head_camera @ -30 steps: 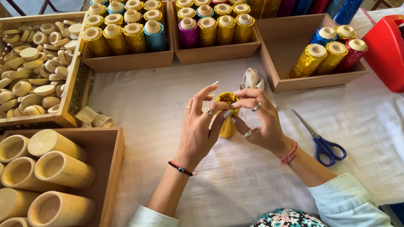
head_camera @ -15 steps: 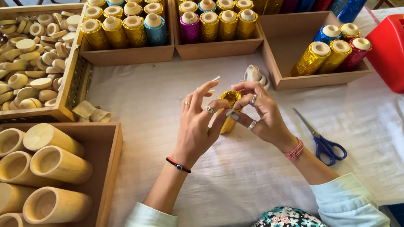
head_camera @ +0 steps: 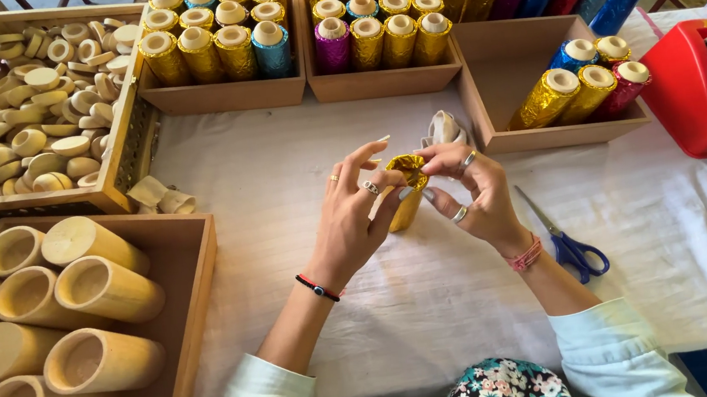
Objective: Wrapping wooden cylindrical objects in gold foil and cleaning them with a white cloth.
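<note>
Over a white-clothed desk (head_camera: 283, 197), left hand (head_camera: 354, 216) and right hand (head_camera: 474, 194) together grip a gold foil-wrapped tube (head_camera: 408, 191), fingers pinching its top.

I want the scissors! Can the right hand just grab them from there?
Probably yes: the blue-handled scissors lie on open cloth close beside the right hand, nothing between, though it holds the gold-wrapped tube with the left hand.
</note>
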